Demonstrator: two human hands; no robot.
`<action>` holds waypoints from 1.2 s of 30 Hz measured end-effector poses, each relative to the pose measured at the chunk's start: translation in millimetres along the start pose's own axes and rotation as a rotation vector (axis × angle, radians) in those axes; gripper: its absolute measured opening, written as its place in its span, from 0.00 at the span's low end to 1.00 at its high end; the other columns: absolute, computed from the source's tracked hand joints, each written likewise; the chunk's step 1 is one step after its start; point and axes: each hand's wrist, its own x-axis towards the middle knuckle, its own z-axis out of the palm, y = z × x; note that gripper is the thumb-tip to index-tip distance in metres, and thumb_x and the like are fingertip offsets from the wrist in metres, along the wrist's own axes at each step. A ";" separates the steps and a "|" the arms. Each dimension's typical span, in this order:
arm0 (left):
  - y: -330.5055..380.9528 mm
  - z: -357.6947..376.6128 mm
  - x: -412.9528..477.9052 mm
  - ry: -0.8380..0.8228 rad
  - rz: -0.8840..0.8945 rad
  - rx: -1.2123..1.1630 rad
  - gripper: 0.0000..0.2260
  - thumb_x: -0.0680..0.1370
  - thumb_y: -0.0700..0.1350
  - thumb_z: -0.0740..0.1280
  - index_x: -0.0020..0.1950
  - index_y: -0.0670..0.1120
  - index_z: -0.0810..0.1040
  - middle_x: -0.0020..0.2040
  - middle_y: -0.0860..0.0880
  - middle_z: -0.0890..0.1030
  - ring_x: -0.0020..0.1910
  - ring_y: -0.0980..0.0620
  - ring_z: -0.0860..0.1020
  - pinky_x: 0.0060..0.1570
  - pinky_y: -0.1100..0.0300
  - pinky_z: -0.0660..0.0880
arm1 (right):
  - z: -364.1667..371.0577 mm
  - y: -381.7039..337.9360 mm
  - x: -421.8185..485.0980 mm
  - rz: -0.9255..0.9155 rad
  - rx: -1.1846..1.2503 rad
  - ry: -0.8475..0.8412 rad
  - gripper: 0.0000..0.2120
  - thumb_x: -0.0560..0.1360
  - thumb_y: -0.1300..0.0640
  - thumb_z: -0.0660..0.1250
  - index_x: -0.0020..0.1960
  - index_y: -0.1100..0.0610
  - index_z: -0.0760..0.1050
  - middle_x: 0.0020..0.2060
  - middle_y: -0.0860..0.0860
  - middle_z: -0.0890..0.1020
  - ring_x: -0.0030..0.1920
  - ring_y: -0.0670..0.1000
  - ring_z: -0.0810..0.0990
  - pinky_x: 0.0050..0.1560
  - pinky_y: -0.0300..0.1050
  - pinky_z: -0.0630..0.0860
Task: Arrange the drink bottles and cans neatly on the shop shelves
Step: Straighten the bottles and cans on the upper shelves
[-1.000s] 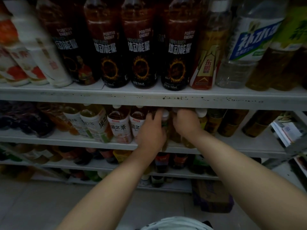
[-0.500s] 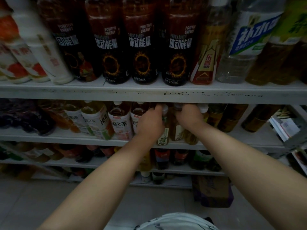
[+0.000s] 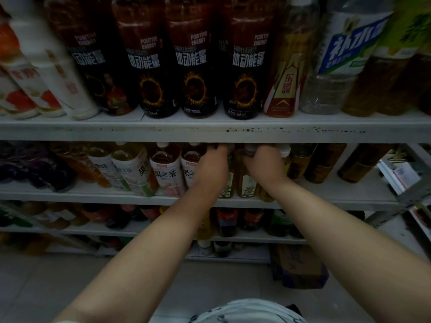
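Two hands [image 3: 211, 170] [image 3: 264, 167] on bottles [image 3: 247, 186], fingertips [image 3: 218, 149] in shadow.

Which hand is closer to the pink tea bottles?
Left. The left hand sits just right of the pink tea bottles, overlapping one; the right hand is farther right, both gripping yellow tea bottles.

The shelf edge [image 3: 210, 134] partly hides the fingers [image 3: 218, 149] of left hand [image 3: 210, 169] and right hand [image 3: 263, 166].

Second shelf [image 3: 338, 201], front edge, mid-span: amber tea bottles [image 3: 246, 185] upright. Just left, white-labelled tea bottles [image 3: 166, 176], upright.
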 end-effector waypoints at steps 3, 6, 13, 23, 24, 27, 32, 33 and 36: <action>0.6 0.6 -6.6 0.019 0.023 -0.023 0.22 0.72 0.37 0.67 0.64 0.48 0.65 0.55 0.40 0.74 0.48 0.38 0.77 0.37 0.54 0.68 | 2.1 11.6 -20.4 -0.035 0.059 0.083 0.18 0.73 0.52 0.69 0.60 0.55 0.71 0.54 0.50 0.78 0.56 0.48 0.75 0.51 0.36 0.69; -0.8 1.9 -12.5 0.021 0.027 0.022 0.23 0.72 0.40 0.68 0.62 0.49 0.61 0.55 0.40 0.73 0.46 0.39 0.78 0.35 0.55 0.68 | 4.7 36.2 -61.9 -0.155 0.066 0.253 0.17 0.74 0.54 0.67 0.61 0.52 0.70 0.54 0.43 0.72 0.54 0.36 0.67 0.51 0.25 0.61; 2.7 1.8 1.1 -0.084 -0.017 0.210 0.19 0.74 0.47 0.69 0.61 0.47 0.67 0.47 0.42 0.80 0.45 0.40 0.80 0.34 0.55 0.70 | 22.3 106.0 -83.2 0.455 0.177 0.081 0.23 0.73 0.48 0.69 0.65 0.53 0.68 0.53 0.48 0.78 0.54 0.51 0.78 0.48 0.41 0.70; 9.4 4.3 4.3 -0.043 -0.022 0.155 0.16 0.74 0.42 0.69 0.61 0.48 0.72 0.48 0.42 0.80 0.45 0.41 0.80 0.34 0.55 0.70 | 39.9 118.0 -62.2 0.444 -0.085 0.084 0.28 0.67 0.34 0.70 0.52 0.56 0.70 0.47 0.54 0.80 0.48 0.57 0.79 0.39 0.45 0.71; 10.4 3.6 4.2 -0.043 -0.014 0.161 0.16 0.74 0.42 0.69 0.61 0.49 0.72 0.48 0.42 0.80 0.45 0.42 0.80 0.34 0.55 0.71 | 40.0 119.0 -61.0 0.423 -0.140 0.095 0.28 0.67 0.34 0.69 0.50 0.56 0.70 0.46 0.54 0.80 0.47 0.57 0.80 0.38 0.44 0.70; 13.2 -2.9 3.1 -0.038 0.008 0.216 0.16 0.73 0.45 0.70 0.60 0.49 0.73 0.50 0.42 0.78 0.44 0.41 0.79 0.33 0.55 0.71 | 41.2 124.0 -59.7 0.344 -0.255 0.113 0.25 0.68 0.34 0.68 0.45 0.56 0.69 0.43 0.54 0.81 0.43 0.57 0.80 0.35 0.43 0.68; 19.7 -7.7 -12.3 0.134 0.142 0.438 0.19 0.68 0.53 0.74 0.54 0.46 0.76 0.47 0.42 0.76 0.41 0.41 0.78 0.30 0.57 0.65 | 39.5 130.8 -64.6 0.238 -0.258 0.095 0.21 0.73 0.38 0.65 0.48 0.57 0.74 0.41 0.55 0.82 0.41 0.57 0.81 0.34 0.43 0.70; 21.1 -6.1 -13.2 0.178 0.180 0.460 0.20 0.66 0.55 0.74 0.53 0.45 0.77 0.46 0.42 0.77 0.42 0.41 0.77 0.32 0.56 0.68 | 38.5 129.7 -67.6 0.227 -0.255 0.099 0.19 0.74 0.40 0.65 0.51 0.57 0.73 0.41 0.55 0.82 0.41 0.57 0.81 0.34 0.44 0.71; 23.7 -0.5 -10.2 0.257 0.262 0.451 0.24 0.65 0.59 0.74 0.51 0.44 0.79 0.43 0.43 0.78 0.43 0.41 0.76 0.42 0.52 0.71 | 33.2 121.2 -76.0 0.247 -0.180 0.169 0.18 0.75 0.43 0.64 0.59 0.53 0.72 0.45 0.53 0.82 0.43 0.55 0.81 0.35 0.42 0.68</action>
